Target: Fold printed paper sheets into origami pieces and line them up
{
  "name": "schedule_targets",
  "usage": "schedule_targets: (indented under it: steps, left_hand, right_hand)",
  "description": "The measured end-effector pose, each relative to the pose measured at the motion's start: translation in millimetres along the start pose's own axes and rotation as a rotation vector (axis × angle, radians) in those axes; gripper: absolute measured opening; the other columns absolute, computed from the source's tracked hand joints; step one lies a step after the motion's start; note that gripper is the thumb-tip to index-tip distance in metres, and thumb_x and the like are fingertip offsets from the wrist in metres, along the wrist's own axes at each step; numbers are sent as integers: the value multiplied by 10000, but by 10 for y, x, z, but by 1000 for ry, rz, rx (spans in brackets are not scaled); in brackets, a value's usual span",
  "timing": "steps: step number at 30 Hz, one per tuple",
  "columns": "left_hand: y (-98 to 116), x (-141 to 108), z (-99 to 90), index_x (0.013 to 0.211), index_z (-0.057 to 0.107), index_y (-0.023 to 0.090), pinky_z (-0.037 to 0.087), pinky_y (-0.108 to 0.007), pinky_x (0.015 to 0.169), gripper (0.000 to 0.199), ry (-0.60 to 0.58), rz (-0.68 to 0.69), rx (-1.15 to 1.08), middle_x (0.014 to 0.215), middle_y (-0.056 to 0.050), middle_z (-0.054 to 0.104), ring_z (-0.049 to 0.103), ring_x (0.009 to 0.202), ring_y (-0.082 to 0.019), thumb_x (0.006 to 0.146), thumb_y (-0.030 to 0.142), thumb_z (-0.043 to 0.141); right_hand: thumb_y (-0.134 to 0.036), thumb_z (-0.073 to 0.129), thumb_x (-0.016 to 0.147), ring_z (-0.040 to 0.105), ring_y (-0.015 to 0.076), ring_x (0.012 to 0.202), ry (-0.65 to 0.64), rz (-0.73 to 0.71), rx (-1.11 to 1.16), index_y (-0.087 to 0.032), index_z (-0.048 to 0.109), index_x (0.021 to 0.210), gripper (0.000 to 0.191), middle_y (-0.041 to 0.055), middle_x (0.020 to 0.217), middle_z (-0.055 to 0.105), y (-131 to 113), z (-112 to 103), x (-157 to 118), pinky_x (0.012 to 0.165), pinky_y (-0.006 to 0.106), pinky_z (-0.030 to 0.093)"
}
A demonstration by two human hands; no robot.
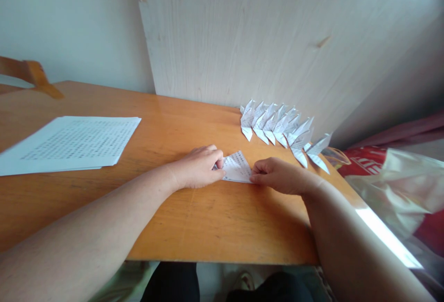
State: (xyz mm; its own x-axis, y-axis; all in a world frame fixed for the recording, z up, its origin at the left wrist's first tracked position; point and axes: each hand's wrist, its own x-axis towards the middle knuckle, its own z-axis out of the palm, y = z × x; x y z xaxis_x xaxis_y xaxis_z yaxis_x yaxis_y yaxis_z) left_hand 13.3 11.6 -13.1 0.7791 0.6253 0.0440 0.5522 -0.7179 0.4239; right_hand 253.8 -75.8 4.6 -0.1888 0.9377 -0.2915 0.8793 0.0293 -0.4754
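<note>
A folded piece of printed paper [237,167] lies on the wooden table between my two hands, its top coming to a blunt point. My left hand [201,167] pinches its left corner, fingers curled in. On the opposite side my right hand [274,175] grips the right corner between thumb and bent fingers. Behind and to the right stand several folded paper shapes [268,124] with upright pointed tips, set close together in rows. One folded paper shape [318,151] sits at the right end, nearest the table's right edge.
A stack of printed sheets [79,142] lies at the left of the table [222,232]. A pale board [236,38] rises behind the table. Past the right edge are a white plastic bag [402,186] and a red bag [364,161]. A wooden chair back [38,75] shows far left.
</note>
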Motion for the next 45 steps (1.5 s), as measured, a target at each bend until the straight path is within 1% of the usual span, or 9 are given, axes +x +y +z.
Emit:
schedule_targets:
  steps: [9,17,24,29,34,38,42,45]
  left_hand:
    - [-3,6,8,850,574,221,408,-297,722,160,13,3,-18,969,-28,575,552,864,-190,825,377,602]
    - [-40,28,29,850,583,215,407,-288,698,145,10,13,-28,954,-30,577,546,831,-181,823,357,601]
    - [-70,48,44,839,595,216,408,-281,684,79,6,14,-55,947,-26,577,539,807,-171,821,289,574]
    - [-71,49,59,842,595,218,408,-277,671,89,28,8,-54,953,-25,581,544,811,-173,815,303,591]
    - [-54,44,74,852,601,217,406,-277,672,67,47,20,-27,963,-25,599,559,824,-175,800,227,559]
    - [-14,28,59,923,606,224,414,-291,712,120,73,37,-6,984,-31,607,568,870,-194,811,227,563]
    - [19,14,51,994,621,237,407,-313,780,170,78,85,24,1034,-29,609,569,945,-208,835,216,563]
    - [29,10,62,1039,640,255,391,-344,863,232,99,164,67,1071,-30,604,554,1021,-223,846,166,548]
  right_hand:
    - [-290,573,817,514,156,660,12,17,-15,-187,595,710,150,8,712,608,-61,7,3,597,281,358]
    - [-305,568,802,496,150,637,20,16,-19,-194,587,708,148,-8,678,567,14,42,51,578,285,348]
    - [-323,572,800,476,146,629,18,15,7,-195,572,690,168,-12,664,541,13,41,36,569,285,343]
    - [-323,576,797,469,146,623,16,18,9,-198,569,684,169,-15,654,531,20,45,44,563,285,336]
    - [-322,578,790,457,144,612,21,18,12,-202,568,673,169,-20,643,525,25,53,52,560,288,334]
    - [-317,572,791,475,145,616,29,20,4,-201,574,683,158,-19,652,541,30,57,55,564,288,341]
    - [-314,575,789,460,143,613,26,22,18,-196,569,687,156,-20,645,525,32,61,58,558,284,333]
    - [-318,586,779,449,143,607,32,31,23,-195,574,684,156,-21,635,518,17,58,53,546,280,323]
